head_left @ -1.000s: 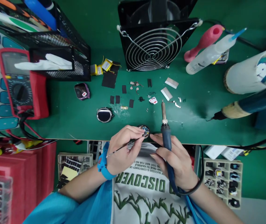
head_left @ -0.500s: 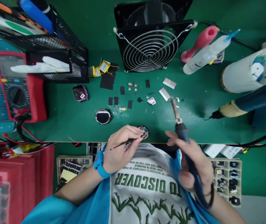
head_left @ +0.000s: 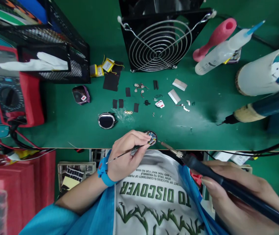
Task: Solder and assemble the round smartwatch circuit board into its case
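My left hand [head_left: 127,156] is closed around a pair of tweezers [head_left: 133,149], fingertips at the rim of a small round watch case [head_left: 151,133] near the bench's front edge. Inside the case show a blue circuit board and something yellow; the tweezer tips lie over it, and what they grip is too small to tell. In my right hand [head_left: 237,192] is a soldering iron [head_left: 193,163], its tip just to the right of the case. A round watch [head_left: 106,120] and a purple watch [head_left: 81,95] lie farther left.
Small parts [head_left: 140,87], black pads [head_left: 136,107] and silver blocks [head_left: 174,96] are spread mid-bench. A fan [head_left: 159,49] stands behind them. At right are a squeeze bottle [head_left: 217,54], a white tub [head_left: 259,73] and a pen-shaped tool [head_left: 249,112]; at left, a multimeter [head_left: 35,104] and mesh organiser [head_left: 80,67].
My right hand has moved right and lower, turning the soldering iron so its tip points left beside the watch case. My left hand holds its place; the view has shifted slightly.
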